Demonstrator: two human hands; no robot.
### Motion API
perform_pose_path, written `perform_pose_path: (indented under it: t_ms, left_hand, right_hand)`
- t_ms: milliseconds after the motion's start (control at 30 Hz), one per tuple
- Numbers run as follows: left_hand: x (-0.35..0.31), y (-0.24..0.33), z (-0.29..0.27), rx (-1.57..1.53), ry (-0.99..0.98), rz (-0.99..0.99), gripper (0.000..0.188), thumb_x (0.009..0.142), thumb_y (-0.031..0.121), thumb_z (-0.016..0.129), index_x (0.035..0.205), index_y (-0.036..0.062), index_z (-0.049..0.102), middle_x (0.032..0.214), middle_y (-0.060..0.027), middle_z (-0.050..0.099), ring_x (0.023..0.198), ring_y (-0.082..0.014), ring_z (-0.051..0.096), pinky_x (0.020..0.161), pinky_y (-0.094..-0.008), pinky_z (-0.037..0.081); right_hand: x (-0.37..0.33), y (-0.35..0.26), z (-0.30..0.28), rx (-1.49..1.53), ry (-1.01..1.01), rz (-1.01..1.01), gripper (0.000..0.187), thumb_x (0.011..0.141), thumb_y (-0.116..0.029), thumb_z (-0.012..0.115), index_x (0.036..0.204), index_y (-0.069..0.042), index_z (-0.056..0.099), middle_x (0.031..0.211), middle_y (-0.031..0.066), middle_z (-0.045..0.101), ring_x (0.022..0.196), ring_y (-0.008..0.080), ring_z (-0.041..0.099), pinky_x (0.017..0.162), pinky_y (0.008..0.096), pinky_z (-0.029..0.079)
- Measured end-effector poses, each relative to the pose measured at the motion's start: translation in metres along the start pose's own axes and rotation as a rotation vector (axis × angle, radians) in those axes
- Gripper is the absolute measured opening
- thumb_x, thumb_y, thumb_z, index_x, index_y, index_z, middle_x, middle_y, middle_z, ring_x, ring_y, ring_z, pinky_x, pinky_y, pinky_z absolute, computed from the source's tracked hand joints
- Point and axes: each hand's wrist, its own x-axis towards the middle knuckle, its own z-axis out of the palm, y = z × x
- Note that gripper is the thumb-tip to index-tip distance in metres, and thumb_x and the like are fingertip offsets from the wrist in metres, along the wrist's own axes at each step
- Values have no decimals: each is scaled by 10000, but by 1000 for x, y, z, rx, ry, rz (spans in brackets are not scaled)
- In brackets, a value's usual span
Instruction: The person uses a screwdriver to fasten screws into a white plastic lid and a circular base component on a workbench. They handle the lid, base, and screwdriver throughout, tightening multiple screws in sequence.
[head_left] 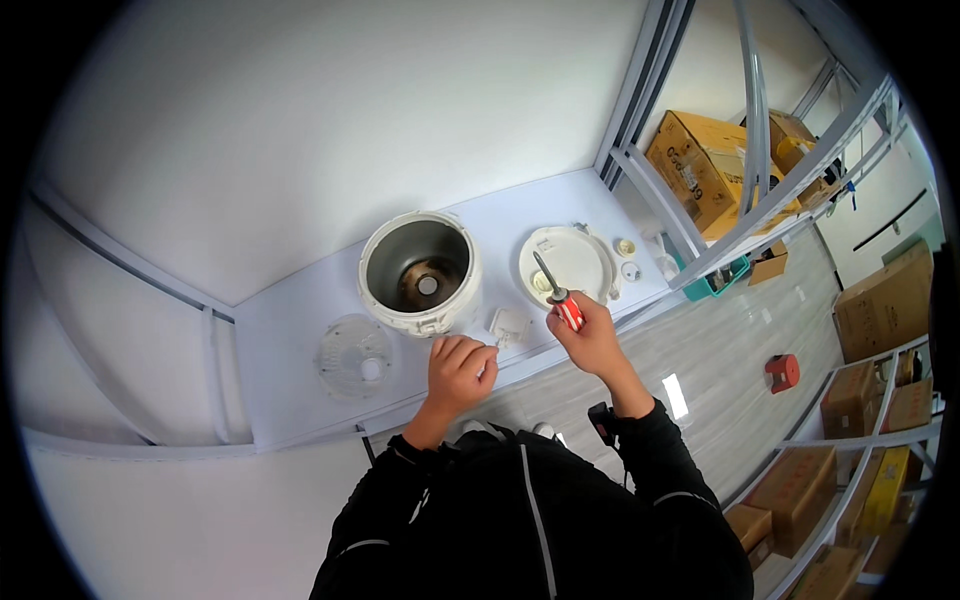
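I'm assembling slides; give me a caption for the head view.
Right hand holding a screwdriver, left hand near a round white tub on a table.

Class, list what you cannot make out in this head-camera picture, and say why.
All in the head view:
1. Left hand: whether it holds anything; its own back hides the palm.
2. Screwdriver: the handle's rear part, covered by the right hand; the tip's type, too small.
3. White pot: its far outer wall, mostly hidden behind its rim.
4. Cardboard box at lower right: its lower part, cut off by the bottom edge.
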Motion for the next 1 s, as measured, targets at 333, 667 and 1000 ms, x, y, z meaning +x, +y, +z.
perform_pose_path:
  t_ms: [333, 667, 1000]
  left_hand:
    - [-63, 9, 100, 246, -412, -460, 517, 873, 197, 781, 1362, 84, 658, 1455, -106, 612, 1330, -353, 568, 1126, -489, 441]
    - [-73, 37, 111, 326, -336, -560, 477, 836, 222, 842, 1281, 96, 727, 1400, -98, 637, 1298, -344, 580, 1129, -487, 433]
    - [-85, 37, 110, 426, -269, -514, 329, 788, 148, 867, 1084, 116, 726, 1312, -64, 652, 1245, -321, 598, 1173, -526, 430]
  right_hand:
    - [-46, 25, -88, 27, 38, 42, 168, 938, -106, 748, 1079, -27, 700, 859, 81, 678, 790, 166, 619, 752, 336, 519]
    - [-54, 63, -116, 102, -75, -27, 155, 945, -95, 726, 1074, -19, 689, 848, 80, 652, 788, 189, 601, 753, 351, 512]
    - [-42, 77, -115, 184, -255, -11, 199, 965, -101, 722, 1154, -39, 711, 845, 38, 649, 766, 119, 579, 720, 315, 502]
